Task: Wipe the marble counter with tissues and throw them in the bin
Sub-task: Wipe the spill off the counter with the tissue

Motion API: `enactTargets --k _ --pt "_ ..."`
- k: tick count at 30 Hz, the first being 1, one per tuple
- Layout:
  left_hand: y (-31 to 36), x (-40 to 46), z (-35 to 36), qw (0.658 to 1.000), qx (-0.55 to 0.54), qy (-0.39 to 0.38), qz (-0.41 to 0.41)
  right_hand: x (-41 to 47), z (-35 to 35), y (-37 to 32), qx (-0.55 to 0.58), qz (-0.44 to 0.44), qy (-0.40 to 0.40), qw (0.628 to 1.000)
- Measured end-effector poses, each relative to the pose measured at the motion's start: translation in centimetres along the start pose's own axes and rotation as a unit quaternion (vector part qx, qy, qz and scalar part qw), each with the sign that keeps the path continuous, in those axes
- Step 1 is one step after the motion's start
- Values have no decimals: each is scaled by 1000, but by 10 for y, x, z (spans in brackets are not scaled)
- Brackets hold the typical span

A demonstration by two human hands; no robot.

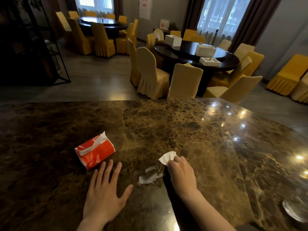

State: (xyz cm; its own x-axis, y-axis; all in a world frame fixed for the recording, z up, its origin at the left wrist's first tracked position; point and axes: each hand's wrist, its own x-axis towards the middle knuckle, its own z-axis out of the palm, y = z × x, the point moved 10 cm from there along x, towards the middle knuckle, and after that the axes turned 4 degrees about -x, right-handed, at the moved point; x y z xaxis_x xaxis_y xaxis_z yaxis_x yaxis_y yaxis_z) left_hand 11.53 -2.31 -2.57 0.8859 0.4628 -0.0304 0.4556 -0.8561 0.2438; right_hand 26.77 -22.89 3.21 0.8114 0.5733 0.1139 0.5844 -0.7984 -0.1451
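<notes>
Left hand [105, 194] lies flat, fingers spread, empty on the marble counter [166, 124]; right hand [180, 172] pinches a tissue [167, 158] against the stone beside a wet smear [149, 177]. Wiping looks barely underway, with no bin in view.

white tissue [167, 158], brown-veined marble counter [183, 130], red tissue pack [96, 151]

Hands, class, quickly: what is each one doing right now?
Left hand: open, flat on the counter.
Right hand: closed, holding a tissue.
</notes>
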Motion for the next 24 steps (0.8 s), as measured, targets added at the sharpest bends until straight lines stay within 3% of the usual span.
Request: enactTargets --k 3,7,11,16,20,24 --pt "0 0 0 1000 -2 1 -2 3 -7 10 -4 -19 -3 1000" --pt "0 -1 0 1000 -6 1 -3 15 -22 26 15 104 43 993" --pt "0 -1 -1 1000 -12 2 -2 2 4 -23 9 -5 -11 1000" --pt "3 -3 -1 1000 -11 -7 1 13 -8 10 32 95 20 995" --pt "3 -2 -3 1000 -10 -4 1 7 7 -36 35 22 -21 999" --pt "4 -3 -2 1000 -3 -8 8 3 8 -44 70 13 -42 997"
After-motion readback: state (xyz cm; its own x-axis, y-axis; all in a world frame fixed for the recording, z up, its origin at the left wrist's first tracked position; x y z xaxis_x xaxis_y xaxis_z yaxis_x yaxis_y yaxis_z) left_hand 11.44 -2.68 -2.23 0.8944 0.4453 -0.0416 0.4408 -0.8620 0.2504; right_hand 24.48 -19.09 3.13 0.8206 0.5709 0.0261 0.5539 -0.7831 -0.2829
